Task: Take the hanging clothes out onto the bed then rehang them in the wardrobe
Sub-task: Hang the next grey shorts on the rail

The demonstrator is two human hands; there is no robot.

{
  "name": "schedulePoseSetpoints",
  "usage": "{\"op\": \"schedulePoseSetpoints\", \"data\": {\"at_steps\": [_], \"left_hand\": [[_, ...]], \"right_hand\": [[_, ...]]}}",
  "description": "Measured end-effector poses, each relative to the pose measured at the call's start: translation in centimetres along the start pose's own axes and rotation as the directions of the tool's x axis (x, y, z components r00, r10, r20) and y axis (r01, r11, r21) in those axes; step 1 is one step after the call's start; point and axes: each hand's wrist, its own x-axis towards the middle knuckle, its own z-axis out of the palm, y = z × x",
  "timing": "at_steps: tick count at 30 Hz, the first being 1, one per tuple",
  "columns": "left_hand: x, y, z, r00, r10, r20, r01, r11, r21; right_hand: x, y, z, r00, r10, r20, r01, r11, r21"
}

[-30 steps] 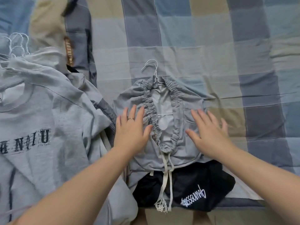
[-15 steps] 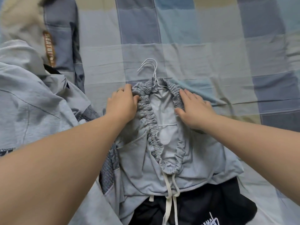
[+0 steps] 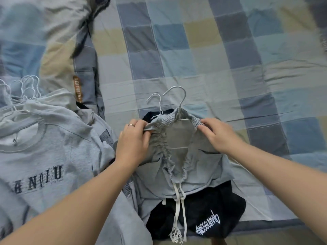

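Note:
Grey drawstring shorts [image 3: 178,167] on a white wire hanger [image 3: 177,96] lie on the checked bed. My left hand [image 3: 134,140] grips the left side of the elastic waistband, and my right hand [image 3: 217,135] grips its right side. The top of the shorts is lifted slightly off the bed. Under them lies a black garment [image 3: 208,216] with white lettering, on a second white hanger [image 3: 155,101] whose hook shows just to the left. The shorts' white drawstrings hang over the black garment.
A pile of grey tops [image 3: 40,156] with dark lettering lies at the left, with several white hanger hooks [image 3: 23,89] bunched at its top. A folded checked quilt [image 3: 58,41] lies at the far left. The checked bedsheet [image 3: 230,59] stretches beyond and to the right.
Both hands went from lying flat on the shorts to gripping the waistband near the hanger. The waistband top rose, uncovering the black garment's collar and second hanger hook.

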Motion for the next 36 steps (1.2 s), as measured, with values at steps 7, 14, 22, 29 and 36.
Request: {"op": "schedulePoseSetpoints", "data": {"at_steps": [7, 14, 22, 29, 36], "left_hand": [[-5.9, 7.9, -9.2, 0.992, 0.129, -0.009, -0.129, 0.985, -0.116], [-11.8, 12.9, -17.5, 0.953, 0.301, 0.018, -0.287, 0.923, -0.255], [-15.8, 21.5, -25.3, 0.807, 0.59, 0.032, -0.545, 0.765, -0.343], [-20.4, 30.6, -25.8, 0.59, 0.806, 0.049, -0.729, 0.557, -0.399], [-31.0, 41.7, -23.8, 0.336, 0.938, 0.084, -0.803, 0.332, -0.496]], "right_hand": [[-13.7, -5.5, -8.9, 0.981, 0.083, -0.173, -0.06, 0.989, 0.133], [-27.5, -11.8, -13.6, 0.892, 0.213, -0.399, -0.165, 0.975, 0.152], [-41.9, -16.5, -16.8, 0.676, 0.336, -0.656, -0.228, 0.942, 0.247], [-54.3, -16.8, -17.6, 0.438, 0.442, -0.783, -0.287, 0.894, 0.344], [-70.0, -15.7, -17.3, 0.175, 0.557, -0.812, -0.378, 0.799, 0.467]]}}
